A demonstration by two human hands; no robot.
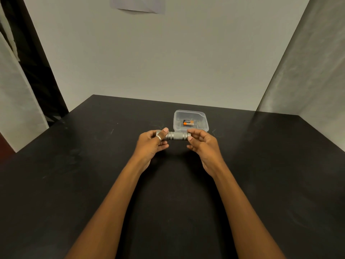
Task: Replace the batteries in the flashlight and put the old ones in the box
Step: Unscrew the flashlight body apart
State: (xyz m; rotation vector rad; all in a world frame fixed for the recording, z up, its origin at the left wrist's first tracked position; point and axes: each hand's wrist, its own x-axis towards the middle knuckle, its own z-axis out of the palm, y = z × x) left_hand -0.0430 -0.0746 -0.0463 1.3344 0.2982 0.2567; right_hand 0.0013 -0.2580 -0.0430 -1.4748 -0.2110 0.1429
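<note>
Above a black table (74, 184), the left hand (152, 143) is gripping a knurled silver metal flashlight (176, 136), the right hand (202, 144) pinching its end; behind, a clear plastic box (203, 116) is holding an orange-and-black battery (188, 123).

This looks like a plain test booth or lab corner rather than a home. A bare black table (93, 184) is closed in by blank pale panels (168, 62) at 12 and 2 o'clock, with a sheet of paper (137, 4) taped high at 12 o'clock and a dark gap (37, 62) at 10 o'clock.
</note>
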